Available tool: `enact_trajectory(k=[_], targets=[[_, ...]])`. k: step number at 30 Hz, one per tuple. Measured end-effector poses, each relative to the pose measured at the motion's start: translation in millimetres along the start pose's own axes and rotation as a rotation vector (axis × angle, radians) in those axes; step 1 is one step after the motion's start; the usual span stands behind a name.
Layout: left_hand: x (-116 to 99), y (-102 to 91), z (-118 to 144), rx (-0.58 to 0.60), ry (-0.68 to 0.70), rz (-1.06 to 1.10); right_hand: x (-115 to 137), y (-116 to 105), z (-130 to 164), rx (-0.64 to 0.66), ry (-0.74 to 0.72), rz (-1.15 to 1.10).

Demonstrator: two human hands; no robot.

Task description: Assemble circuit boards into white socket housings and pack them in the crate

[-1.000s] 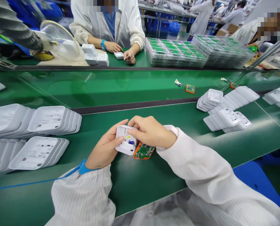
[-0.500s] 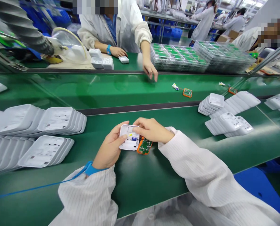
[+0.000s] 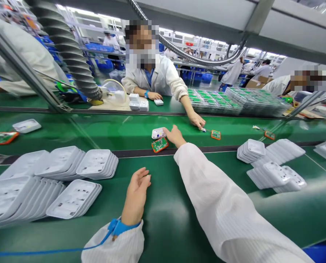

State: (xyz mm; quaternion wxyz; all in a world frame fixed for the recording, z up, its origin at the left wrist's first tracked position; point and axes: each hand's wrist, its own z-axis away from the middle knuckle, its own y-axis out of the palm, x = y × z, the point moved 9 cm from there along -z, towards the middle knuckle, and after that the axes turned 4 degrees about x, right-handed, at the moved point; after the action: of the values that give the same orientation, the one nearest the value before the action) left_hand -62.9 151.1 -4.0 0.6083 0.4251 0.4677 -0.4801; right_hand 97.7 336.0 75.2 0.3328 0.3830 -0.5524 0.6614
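A white plastic cover (image 3: pixel 158 133) is at the near side of the green belt, its inner side up. An orange-edged green circuit board (image 3: pixel 160 145) is right against it, over the belt's near edge. My right hand (image 3: pixel 176 136) reaches out and holds the cover by its right side, with one finger raised; the fingertips' grip is partly hidden. Above the bench, nearer to me, my left hand (image 3: pixel 137 193) is empty, its fingers loosely bent and apart. A blue wrist strap (image 3: pixel 120 227) with a cord circles that wrist.
Stacked white covers (image 3: pixel 97 162) stand on the left of the bench, more stacks (image 3: pixel 277 175) on the right. Across the belt, a co-worker's hand (image 3: pixel 197 120) touches a small connector wired to another board (image 3: pixel 215 134). Trays of boards (image 3: pixel 212 100) stand behind.
My right hand has carried the cover and board forward from the bench to the belt. My left hand has let go. The co-worker's hand has moved right to the connector; the view has tilted up.
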Motion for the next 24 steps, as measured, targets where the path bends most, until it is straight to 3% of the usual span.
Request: enact_trajectory(k=[3,6,8,11,15,19,24], targets=[[0.0,1.9,1.0,0.034,0.011,-0.022,22.9,6.1,24.3,0.009,-0.125,0.118],[-0.1,3.6,1.9,0.039,0.057,-0.069,29.5,32.1,89.9,0.164,-0.358,0.210],[-0.1,5.2,3.4,0.020,0.101,-0.123,19.4,46.1,140.8,0.274,-0.483,0.266],[1.3,12.4,8.0,-0.016,0.145,-0.234,-12.1,48.1,190.6,0.281,-0.523,0.335],[3.6,39.3,15.0,0.049,0.172,-0.417,-50.3,38.0,198.3,0.121,-0.476,0.349],[0.9,64.7,19.6,0.136,0.226,-0.602,-64.5,39.4,183.6,0.060,-0.458,0.411],[-1.8,65.0,19.2,0.110,0.258,-0.651,-63.2,42.4,181.4,0.067,-0.468,0.472]])
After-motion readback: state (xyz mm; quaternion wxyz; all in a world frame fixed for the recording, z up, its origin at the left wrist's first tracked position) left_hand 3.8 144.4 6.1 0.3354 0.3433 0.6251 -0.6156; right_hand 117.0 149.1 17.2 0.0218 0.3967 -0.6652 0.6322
